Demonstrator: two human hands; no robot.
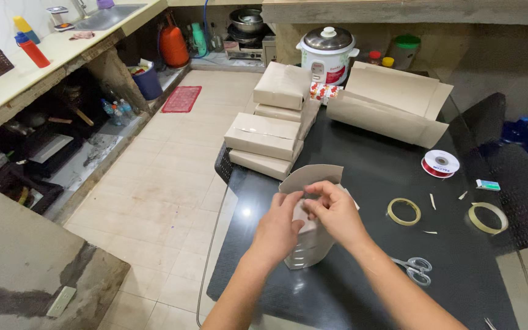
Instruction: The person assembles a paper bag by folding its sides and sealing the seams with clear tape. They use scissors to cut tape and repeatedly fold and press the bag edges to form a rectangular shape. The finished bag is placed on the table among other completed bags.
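Note:
My left hand [279, 227] and my right hand [336, 211] meet over a pale cardboard piece [310, 177] bent into an open box shape on the black glossy table [368, 293]. Both hands pinch its upper edge, fingers closed on the card. The lower part of the cardboard piece stands on the table between my wrists. Silver scissors [415, 269] lie just right of my right forearm.
Stacked brown paper-wrapped boxes [264, 137] sit at the table's far left, folded brown cardboard sheets [392, 107] at the back. Two tape rolls [404, 211] [487, 218], a red ribbon spool [440, 164] and a rice cooker [327, 54] lie right and behind. Tiled floor [166, 183] is left.

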